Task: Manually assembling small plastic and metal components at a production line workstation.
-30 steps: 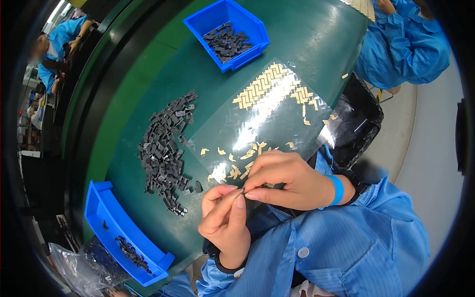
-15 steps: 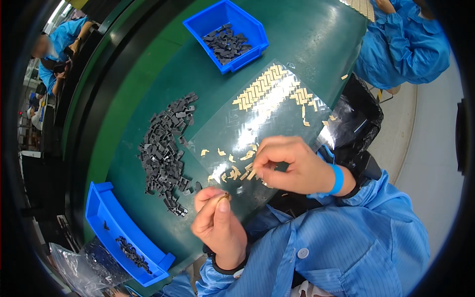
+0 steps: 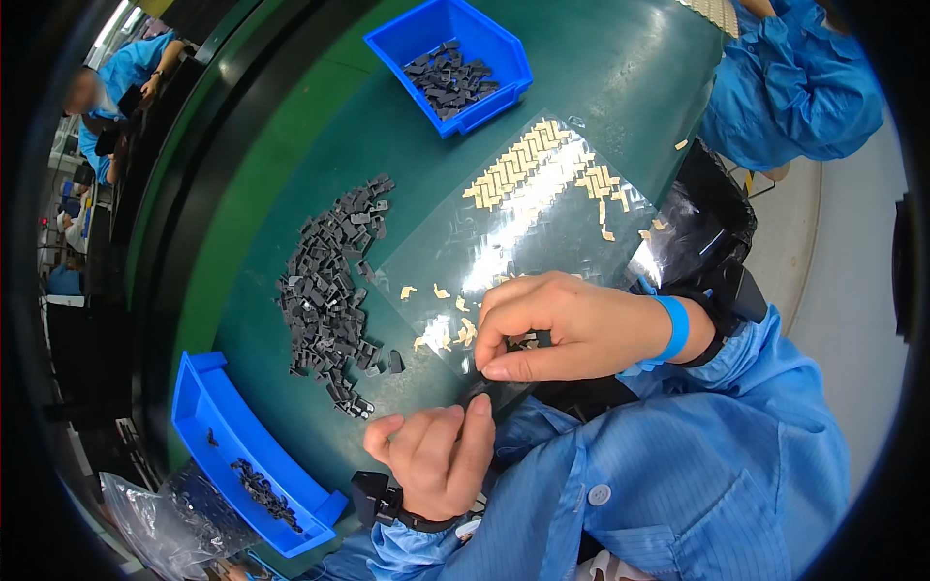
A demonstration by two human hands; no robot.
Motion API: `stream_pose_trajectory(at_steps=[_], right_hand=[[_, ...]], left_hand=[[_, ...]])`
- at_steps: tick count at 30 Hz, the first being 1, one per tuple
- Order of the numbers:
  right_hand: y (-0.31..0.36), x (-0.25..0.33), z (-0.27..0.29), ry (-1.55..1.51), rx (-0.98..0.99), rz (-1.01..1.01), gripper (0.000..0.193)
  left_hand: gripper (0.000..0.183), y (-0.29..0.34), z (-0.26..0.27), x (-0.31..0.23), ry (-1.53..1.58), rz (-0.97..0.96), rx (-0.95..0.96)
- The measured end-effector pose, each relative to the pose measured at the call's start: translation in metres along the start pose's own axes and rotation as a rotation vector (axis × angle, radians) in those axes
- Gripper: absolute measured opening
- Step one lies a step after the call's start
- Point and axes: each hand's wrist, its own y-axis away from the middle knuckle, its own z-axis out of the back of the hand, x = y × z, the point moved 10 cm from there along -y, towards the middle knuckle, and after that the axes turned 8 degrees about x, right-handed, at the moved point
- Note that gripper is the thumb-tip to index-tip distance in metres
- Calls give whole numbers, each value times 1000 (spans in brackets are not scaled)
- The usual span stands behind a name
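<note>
My right hand [image 3: 572, 329] is over the near corner of a clear plastic sheet [image 3: 426, 266], thumb and forefinger tips brought together. Whatever they pinch is hidden or too small to name. Just below it, at the table's near edge, my left hand [image 3: 436, 455] is closed with curled fingers; its grip does not show what is inside. Small pale-gold pieces [image 3: 467, 332] lie loose on the sheet beside my right hand. More such pieces form neat slanting rows [image 3: 523, 167] at the sheet's far end.
Left of the sheet spreads a heap of small black parts [image 3: 329, 281]. A blue bin [image 3: 383, 44] with black parts stands at the far side, another blue bin [image 3: 194, 387] at the near left. A black bag [image 3: 712, 203] hangs right, below a co-worker's blue sleeve [image 3: 785, 97].
My left hand has moved down and slightly right, its pinch on a small gold-brown piece no longer showing. My right hand has turned palm-down and come down toward it.
</note>
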Motion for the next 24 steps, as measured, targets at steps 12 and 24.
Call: stream_pose_trajectory(at_steps=[12, 24], right_hand=[[0, 7, -11, 195, 8, 85, 8], [18, 3, 42, 72, -433, 115, 9]], left_hand=[[45, 7, -14, 0, -13, 48, 60], [31, 33, -42, 91, 0, 561, 220]])
